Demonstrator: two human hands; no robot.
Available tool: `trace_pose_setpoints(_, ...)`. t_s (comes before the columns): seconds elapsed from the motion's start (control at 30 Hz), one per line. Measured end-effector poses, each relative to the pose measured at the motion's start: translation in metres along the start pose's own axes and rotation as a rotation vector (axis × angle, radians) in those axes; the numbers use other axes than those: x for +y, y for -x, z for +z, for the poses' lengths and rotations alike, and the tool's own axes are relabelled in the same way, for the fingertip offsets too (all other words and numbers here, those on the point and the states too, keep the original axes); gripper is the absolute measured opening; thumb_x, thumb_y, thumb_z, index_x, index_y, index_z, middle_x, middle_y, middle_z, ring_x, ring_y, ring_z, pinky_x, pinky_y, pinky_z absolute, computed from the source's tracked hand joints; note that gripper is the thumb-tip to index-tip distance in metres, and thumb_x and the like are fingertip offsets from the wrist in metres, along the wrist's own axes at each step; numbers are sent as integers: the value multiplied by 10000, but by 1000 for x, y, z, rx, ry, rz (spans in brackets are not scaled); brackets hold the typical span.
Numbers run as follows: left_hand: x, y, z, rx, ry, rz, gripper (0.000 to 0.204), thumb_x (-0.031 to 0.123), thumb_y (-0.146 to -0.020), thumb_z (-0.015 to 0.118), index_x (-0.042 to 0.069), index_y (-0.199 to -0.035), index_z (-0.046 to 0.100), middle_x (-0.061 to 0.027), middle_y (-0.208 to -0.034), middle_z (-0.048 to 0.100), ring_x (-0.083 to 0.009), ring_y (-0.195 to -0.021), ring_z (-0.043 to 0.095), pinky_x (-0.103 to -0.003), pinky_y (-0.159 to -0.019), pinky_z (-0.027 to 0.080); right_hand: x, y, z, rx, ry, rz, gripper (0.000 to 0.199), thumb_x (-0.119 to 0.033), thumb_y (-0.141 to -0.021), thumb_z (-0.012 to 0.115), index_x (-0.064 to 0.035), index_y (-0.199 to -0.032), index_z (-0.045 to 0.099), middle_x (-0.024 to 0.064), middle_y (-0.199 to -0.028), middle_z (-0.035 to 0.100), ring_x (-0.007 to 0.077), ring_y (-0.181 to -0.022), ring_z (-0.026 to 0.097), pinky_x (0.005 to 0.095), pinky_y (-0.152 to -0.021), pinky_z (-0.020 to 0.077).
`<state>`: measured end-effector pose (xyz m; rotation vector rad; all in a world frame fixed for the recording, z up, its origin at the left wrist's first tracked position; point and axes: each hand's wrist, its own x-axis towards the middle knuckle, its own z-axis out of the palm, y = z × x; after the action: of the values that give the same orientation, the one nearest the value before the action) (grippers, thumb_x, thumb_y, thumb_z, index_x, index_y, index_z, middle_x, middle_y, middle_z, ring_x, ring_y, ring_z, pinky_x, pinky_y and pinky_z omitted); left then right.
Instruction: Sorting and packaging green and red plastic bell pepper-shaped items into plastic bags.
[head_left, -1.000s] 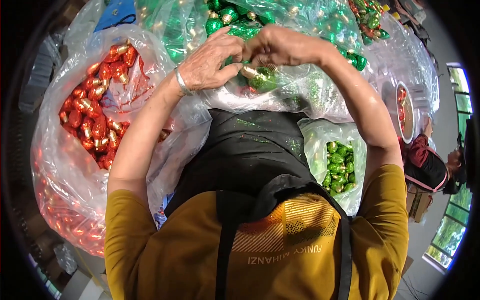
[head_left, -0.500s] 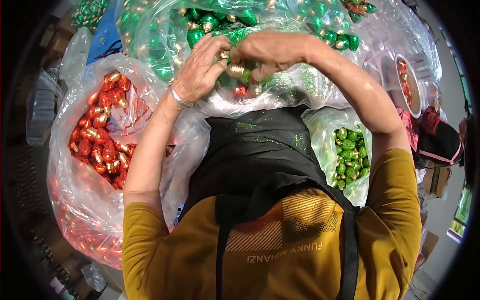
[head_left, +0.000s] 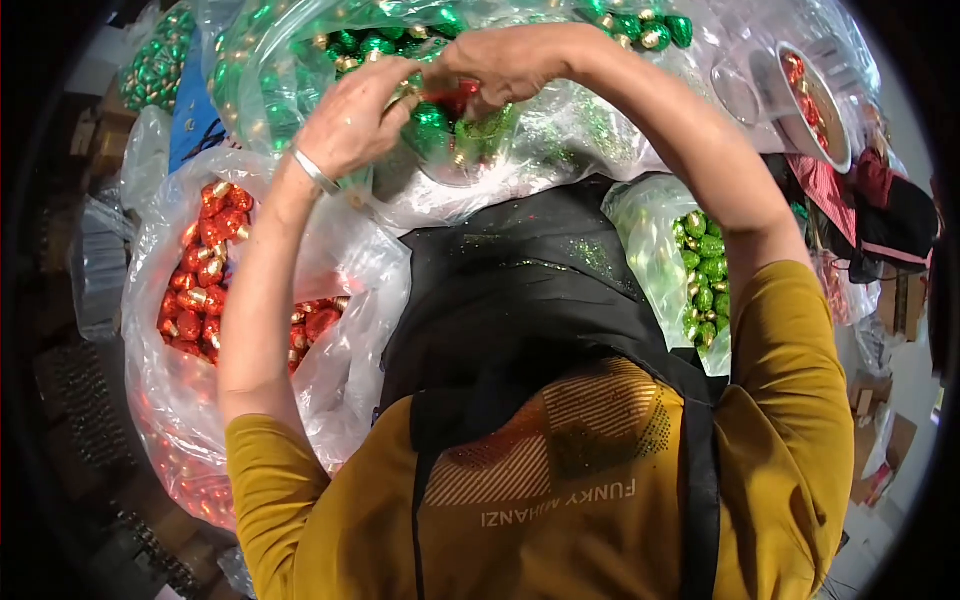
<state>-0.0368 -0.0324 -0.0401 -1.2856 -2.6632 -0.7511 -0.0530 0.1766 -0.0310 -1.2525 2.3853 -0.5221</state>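
Observation:
My left hand (head_left: 352,118), with a silver bangle at the wrist, has its fingers bent together by the rim of a clear plastic tub. Its fingertips meet those of my right hand (head_left: 505,66), which curls over the tub from the right. Whatever the fingers pinch is hidden. Just under my right fingers a red bulb-shaped ornament (head_left: 458,99) shows. Beside it a glittery green ornament (head_left: 430,117) and a lighter green one (head_left: 485,135) sit in the tub. Gold-capped dark green ornaments (head_left: 376,46) lie in a clear bag beyond my hands.
On the left stands a clear bag of red ornaments (head_left: 205,298). A smaller bag of light green ornaments (head_left: 708,265) is at right. A white-rimmed tub (head_left: 838,150) with red ornaments lies at far right. Green glitter (head_left: 590,140) dusts the plastic sheet in front of me.
Both hands have shifted left and up in the picture, as the whole view has moved a little. The gold cap between my fingers is out of sight; a red ornament shows below my right hand.

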Motion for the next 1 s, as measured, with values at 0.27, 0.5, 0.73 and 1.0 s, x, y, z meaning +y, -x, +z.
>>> trace_pose_setpoints(0.27,15,-82,27,-693,-155,-129,627,475,-760,668,11,-1168,561,-187,-940,643,-308,-895,618,-393,-804,468,-3,173,36,951,-227,190,310,-228,-817,662,5,-1012,600,138,-840,650,234,-796,616,337,-718,476)
trace_pose_setpoints(0.5,23,-101,18,-874,-84,-179,616,496,-743,665,-13,-1079,582,-166,-805,637,-249,-700,596,-377,-687,470,26,335,199,814,-411,1231,299,-260,-857,605,38,-874,609,118,-786,656,163,-644,528,302,-624,434)
trace_pose_setpoints(0.73,44,-70,29,-796,-49,-145,623,446,-723,679,-3,-1137,559,-178,-932,606,-324,-868,593,-394,-788,461,68,390,356,193,-394,1607,347,-278,-827,592,-13,-1051,607,228,-954,637,325,-890,624,410,-802,478)
trace_pose_setpoints(1.0,26,-48,31,-726,-172,-96,639,498,-745,634,60,-1196,523,-176,-995,555,-338,-934,564,-428,-809,440,121,393,437,276,-508,1436,591,-259,-766,607,-16,-1281,448,290,-1170,543,423,-1085,523,441,-925,432)
